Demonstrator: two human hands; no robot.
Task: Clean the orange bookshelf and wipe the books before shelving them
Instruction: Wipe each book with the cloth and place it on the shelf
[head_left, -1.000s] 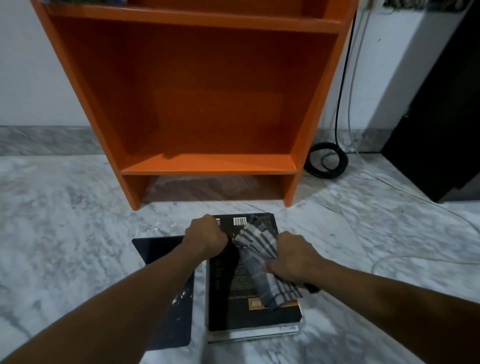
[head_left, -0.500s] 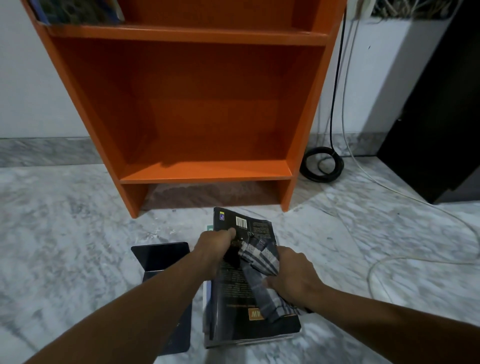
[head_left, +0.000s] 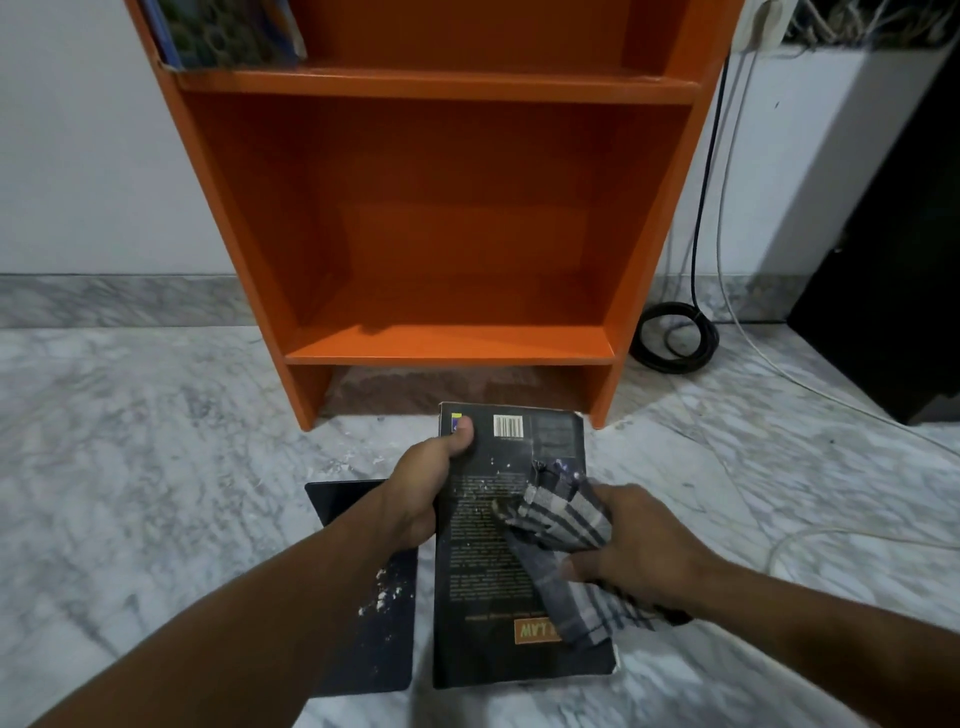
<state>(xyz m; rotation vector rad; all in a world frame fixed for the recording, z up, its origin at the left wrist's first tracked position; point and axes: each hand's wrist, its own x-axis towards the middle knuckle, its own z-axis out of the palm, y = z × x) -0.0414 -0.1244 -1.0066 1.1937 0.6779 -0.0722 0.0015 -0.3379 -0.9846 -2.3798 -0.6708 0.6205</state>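
Nearest, two bare forearms reach in from the near edge over a white-and-grey marble floor (head_left: 130, 467). Between them is a black paperback book (head_left: 483, 597), back cover up, with an orange label near its near end and a barcode at its far end. I cannot tell if it rests on the floor.

The left hand (head_left: 415, 493) grips the book's left edge, its fingers curled under and its thumb pressed on the cover close to the far left corner. The right hand (head_left: 644, 551) clutches a bunched grey checked cloth (head_left: 563, 519) and holds it against the right half of the cover. A loose tail of the cloth trails toward the near right corner. Pale specks dot the cover just left of the cloth.

Just left of the book, partly under the left forearm, a dark flat item (head_left: 387, 644) lies on the floor with white crumbs on it.

Farther off stands the orange bookshelf (head_left: 234, 234) against a white wall, its base just beyond the book's far edge. Its upper shelf carries a few books (head_left: 228, 31) at the left end.

To the right of the bookshelf a coiled black cable (head_left: 675, 338) lies on the floor by the wall, and a dark cabinet (head_left: 893, 260) stands at the far right.
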